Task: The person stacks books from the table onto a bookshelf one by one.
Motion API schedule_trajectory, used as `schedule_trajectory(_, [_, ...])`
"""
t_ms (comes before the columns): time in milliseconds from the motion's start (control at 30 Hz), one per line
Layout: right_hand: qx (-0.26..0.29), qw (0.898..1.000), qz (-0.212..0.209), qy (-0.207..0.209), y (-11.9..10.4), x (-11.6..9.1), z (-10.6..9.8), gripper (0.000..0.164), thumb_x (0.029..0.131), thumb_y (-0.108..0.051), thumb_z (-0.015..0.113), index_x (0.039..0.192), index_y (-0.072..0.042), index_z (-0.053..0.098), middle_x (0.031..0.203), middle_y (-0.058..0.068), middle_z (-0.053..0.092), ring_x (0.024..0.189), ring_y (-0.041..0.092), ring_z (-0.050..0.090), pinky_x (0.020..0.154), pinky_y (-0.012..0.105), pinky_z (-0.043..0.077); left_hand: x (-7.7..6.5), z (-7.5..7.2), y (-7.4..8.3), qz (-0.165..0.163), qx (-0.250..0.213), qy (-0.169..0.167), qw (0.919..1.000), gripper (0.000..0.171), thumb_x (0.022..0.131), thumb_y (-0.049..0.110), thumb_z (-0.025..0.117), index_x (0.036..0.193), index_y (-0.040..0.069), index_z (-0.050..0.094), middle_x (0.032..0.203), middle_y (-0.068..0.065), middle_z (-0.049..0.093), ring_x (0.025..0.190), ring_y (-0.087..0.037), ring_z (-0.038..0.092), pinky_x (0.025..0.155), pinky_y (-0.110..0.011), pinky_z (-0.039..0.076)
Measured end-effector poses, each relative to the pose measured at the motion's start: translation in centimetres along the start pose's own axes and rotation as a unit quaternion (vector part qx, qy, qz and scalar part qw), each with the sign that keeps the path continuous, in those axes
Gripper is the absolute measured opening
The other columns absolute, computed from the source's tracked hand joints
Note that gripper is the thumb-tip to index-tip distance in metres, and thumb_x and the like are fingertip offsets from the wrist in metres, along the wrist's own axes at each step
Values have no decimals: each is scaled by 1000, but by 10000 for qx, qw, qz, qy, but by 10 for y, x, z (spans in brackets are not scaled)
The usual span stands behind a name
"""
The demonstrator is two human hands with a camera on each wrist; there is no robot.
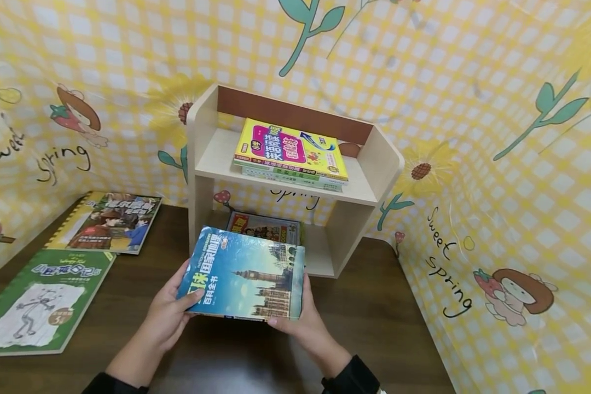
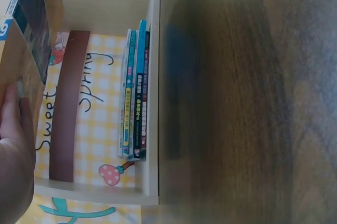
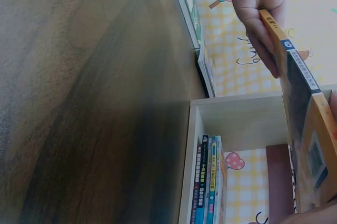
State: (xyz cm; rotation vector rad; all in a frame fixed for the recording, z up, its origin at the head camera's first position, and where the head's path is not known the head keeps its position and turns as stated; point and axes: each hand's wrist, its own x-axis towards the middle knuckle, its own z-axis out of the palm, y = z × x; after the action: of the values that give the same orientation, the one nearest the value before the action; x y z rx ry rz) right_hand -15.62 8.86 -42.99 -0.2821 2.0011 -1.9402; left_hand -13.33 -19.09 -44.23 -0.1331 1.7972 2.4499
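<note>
Both hands hold a blue book (image 1: 246,276) with a clock tower on its cover, out in front of the small shelf (image 1: 280,189). At the book's left edge, the left hand (image 1: 169,306) grips it with the thumb on the cover. My right hand (image 1: 307,323) grips the right edge, its thumb at the near lower corner. In the right wrist view the book's spine (image 3: 300,68) and orange-brown back (image 3: 316,145) show. The left wrist view shows the left hand (image 2: 16,150) along the underside, with a few fingertips of the right hand at the top.
On the upper shelf lies a stack of books, a yellow one (image 1: 290,150) on top. Another flat stack (image 2: 136,95) sits in the lower compartment, partly behind the held book. At left on the dark wooden table lie a green book (image 1: 44,301) and a comic-style book (image 1: 108,221). Patterned cloth (image 1: 473,191) surrounds the table.
</note>
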Motion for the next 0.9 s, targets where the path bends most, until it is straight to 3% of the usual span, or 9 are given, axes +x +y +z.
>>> schedule_trajectory(100, [135, 9998, -165, -30, 4, 1, 1, 122, 80, -16, 80, 152, -28, -18, 161, 13, 0, 140, 34, 28, 108, 38, 37, -3, -1, 2, -51, 212, -75, 9997, 82, 100, 10, 52, 156, 22, -7, 157, -17, 15, 102, -3, 59, 86, -28, 54])
schedule_trajectory(200, [309, 9988, -328, -171, 7, 2, 2, 124, 78, -13, 81, 152, -30, -17, 161, 12, 3, 134, 31, 39, 100, 32, 44, -7, -2, 4, -21, 333, -149, 9993, 88, 98, 12, 57, 155, 20, -9, 157, -19, 14, 102, -3, 60, 86, -26, 54])
schedule_trajectory(400, [129, 9996, -253, -61, 10, 4, 1, 126, 75, -12, 83, 154, -27, -15, 160, 14, 2, 137, 34, 33, 103, 34, 42, -11, -8, 3, 147, 694, -421, 9966, 105, 89, 5, 68, 154, 15, -14, 154, -24, 17, 101, -4, 61, 85, -22, 53])
schedule_trajectory(600, [209, 9995, -225, -58, 10, 4, 1, 127, 75, -13, 84, 154, -25, -14, 161, 13, 2, 138, 33, 31, 104, 34, 40, -13, -13, 0, -61, 1323, -546, 9897, 117, 82, 5, 76, 154, 19, -15, 150, -27, 19, 100, -12, 61, 81, -25, 55])
schedule_trajectory(767, [116, 9997, -219, -30, 11, 1, -1, 127, 75, -16, 85, 154, -23, -14, 161, 14, 4, 139, 34, 29, 109, 40, 35, -15, -11, -2, -286, 1739, -435, 9834, 121, 80, 8, 79, 154, 21, -16, 150, -27, 19, 105, -22, 59, 81, -26, 55])
schedule_trajectory(900, [65, 9993, -373, -20, 12, -2, -2, 128, 74, -16, 85, 154, -23, -13, 161, 12, 5, 139, 34, 31, 108, 38, 37, -20, -6, -2, -59, 1982, -286, 9797, 122, 79, 7, 80, 154, 19, -15, 152, -28, 17, 104, -18, 59, 79, -24, 55])
